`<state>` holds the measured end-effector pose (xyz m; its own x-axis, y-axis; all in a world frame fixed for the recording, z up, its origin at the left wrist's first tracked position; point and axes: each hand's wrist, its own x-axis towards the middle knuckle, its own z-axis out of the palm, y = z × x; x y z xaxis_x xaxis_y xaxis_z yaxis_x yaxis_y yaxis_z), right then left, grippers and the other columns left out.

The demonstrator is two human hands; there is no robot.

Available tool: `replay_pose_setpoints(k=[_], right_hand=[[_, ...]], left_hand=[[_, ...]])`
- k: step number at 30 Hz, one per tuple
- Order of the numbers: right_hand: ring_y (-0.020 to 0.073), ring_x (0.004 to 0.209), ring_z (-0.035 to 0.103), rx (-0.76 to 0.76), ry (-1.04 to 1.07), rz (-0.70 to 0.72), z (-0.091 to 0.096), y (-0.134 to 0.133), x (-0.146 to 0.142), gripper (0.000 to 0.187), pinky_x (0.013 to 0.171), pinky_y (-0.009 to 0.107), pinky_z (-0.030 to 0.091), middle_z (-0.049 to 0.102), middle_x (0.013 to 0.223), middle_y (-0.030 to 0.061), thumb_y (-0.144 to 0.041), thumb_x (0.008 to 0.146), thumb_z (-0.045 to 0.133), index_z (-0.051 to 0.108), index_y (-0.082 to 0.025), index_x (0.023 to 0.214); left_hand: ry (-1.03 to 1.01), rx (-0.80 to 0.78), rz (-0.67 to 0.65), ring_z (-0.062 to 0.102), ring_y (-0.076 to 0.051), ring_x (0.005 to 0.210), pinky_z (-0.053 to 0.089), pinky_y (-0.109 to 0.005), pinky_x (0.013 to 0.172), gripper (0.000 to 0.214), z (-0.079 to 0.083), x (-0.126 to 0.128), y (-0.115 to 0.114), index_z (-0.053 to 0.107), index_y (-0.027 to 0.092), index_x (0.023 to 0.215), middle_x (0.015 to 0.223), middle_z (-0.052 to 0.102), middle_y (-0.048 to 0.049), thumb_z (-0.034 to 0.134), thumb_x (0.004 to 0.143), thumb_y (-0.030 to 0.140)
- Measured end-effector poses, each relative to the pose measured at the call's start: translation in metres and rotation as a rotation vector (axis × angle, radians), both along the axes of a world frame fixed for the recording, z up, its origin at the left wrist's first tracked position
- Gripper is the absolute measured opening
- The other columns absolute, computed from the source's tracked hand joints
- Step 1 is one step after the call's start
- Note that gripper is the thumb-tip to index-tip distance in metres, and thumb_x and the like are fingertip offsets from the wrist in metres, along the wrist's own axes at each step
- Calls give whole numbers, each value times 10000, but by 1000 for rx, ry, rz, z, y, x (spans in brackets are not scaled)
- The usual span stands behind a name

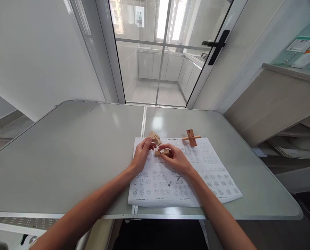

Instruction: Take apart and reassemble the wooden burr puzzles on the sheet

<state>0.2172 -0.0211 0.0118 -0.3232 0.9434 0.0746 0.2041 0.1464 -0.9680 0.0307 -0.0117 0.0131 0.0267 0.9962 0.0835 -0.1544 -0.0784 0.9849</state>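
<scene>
My left hand (142,152) pinches a partly assembled cluster of wooden puzzle pieces (155,138) above the far edge of a printed instruction sheet (209,173). My right hand (176,159) grips a single small notched wooden piece (163,152) just below and right of the cluster. The two held pieces sit close together but apart. A separate wooden cross-shaped puzzle (191,137), marked with a number, rests on the sheet's far right corner, away from both hands.
The sheet lies on a grey folding table (66,159) with a seam down its middle. A glass sliding door (160,52) stands behind the table. A beige shelf unit (279,104) is at the right.
</scene>
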Motion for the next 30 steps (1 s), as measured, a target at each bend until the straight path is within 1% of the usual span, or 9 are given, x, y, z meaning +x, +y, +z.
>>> replay_pose_setpoints(k=[4,9,15,18,20,22,25,27,30], right_hand=[[119,584,463,32,-23,-47,-1,-1,-1,357,556,277,386,606,745,-19,-493,880,715,683,-197,1078],[104,538,387,58,-57,-134,-1,-1,0,381,542,287,374,648,789,-3,-552,853,766,707,-214,1017],[208,736,667,23,54,-101,-4,2,2,484,648,335,540,735,1003,73,-655,897,672,731,-223,1106],[232,858,707,27,87,-76,-4,3,2,456,745,351,574,745,1064,68,-637,935,639,740,-223,1099],[225,870,700,30,90,-73,-2,4,2,432,731,332,566,749,1059,59,-619,954,628,749,-227,1091],[189,736,662,-3,91,-73,0,3,3,437,598,295,514,750,993,53,-621,955,630,754,-229,1102],[89,439,443,-101,136,-40,3,3,6,467,415,271,333,740,881,32,-640,951,628,733,-229,1145],[48,366,318,-161,198,-17,5,3,10,467,377,270,251,753,911,33,-650,952,616,711,-236,1146],[41,365,303,-196,272,-70,5,4,14,446,370,274,221,770,1037,62,-663,945,604,681,-236,1048]], left_hand=[[-21,6,-31,641,-207,926,497,-333,856,504,-2,0,1,762,186,1091,1026,742,-90,573,975,638],[26,13,-62,652,-207,987,511,-335,897,487,1,-1,-1,715,225,1259,1152,740,-75,610,971,605],[96,43,-162,681,-268,1153,564,-388,963,519,6,2,-6,645,239,1335,1316,711,-98,708,924,549],[134,66,-158,689,-271,1134,579,-399,939,512,5,4,-6,641,241,1329,1310,711,-107,731,913,527],[173,84,-131,690,-253,1087,580,-393,914,500,3,5,-5,637,239,1323,1314,701,-109,730,916,513],[211,103,-122,678,-233,1057,574,-383,904,498,3,5,-5,621,238,1334,1332,682,-107,724,923,498],[248,118,-128,659,-214,1052,561,-371,916,499,4,4,-4,600,246,1357,1373,653,-101,714,932,481],[270,117,-113,656,-200,1028,556,-361,912,489,6,2,-3,604,253,1351,1379,647,-93,713,931,478],[325,103,-37,654,-180,963,551,-349,889,471,8,-1,0,623,258,1315,1362,653,-79,735,912,476]])
